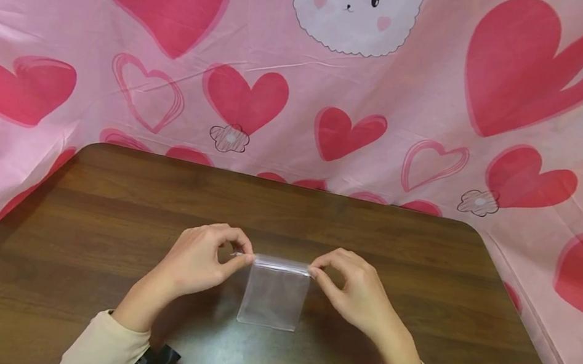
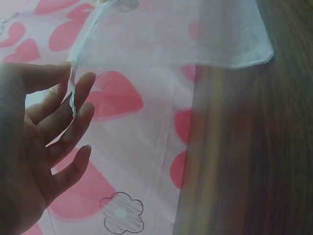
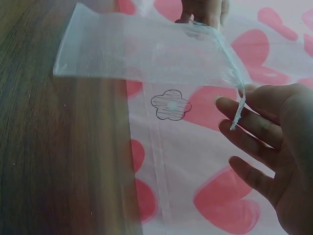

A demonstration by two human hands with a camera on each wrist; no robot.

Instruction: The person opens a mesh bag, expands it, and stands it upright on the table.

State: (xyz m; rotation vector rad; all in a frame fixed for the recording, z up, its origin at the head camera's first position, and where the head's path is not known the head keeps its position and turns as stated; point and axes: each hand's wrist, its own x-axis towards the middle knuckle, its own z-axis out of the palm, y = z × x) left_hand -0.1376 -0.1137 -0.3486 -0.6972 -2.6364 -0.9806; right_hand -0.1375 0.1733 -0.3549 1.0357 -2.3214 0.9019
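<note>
A small sheer white drawstring pouch (image 1: pixel 274 298) hangs flat between both hands, its gathered top edge uppermost. My left hand (image 1: pixel 205 257) pinches the top left corner between thumb and index finger. A short white cord end (image 2: pixel 73 98) sticks out past those fingertips in the left wrist view. At the opposite top corner, my right hand (image 1: pixel 357 288) pinches with thumb and index finger. Another cord end (image 3: pixel 237 113) dangles by the right fingers in the right wrist view. The other fingers of both hands are spread loosely. Whether the pouch holds anything cannot be made out; it looks flat.
Below the hands lies a dark brown wooden table (image 1: pixel 94 229) with rounded far corners. A pink cloth (image 1: pixel 297 64) printed with hearts hangs behind it and along its sides. Black wrist cameras (image 1: pixel 167 360) sit at both cream sleeves (image 1: pixel 106 345).
</note>
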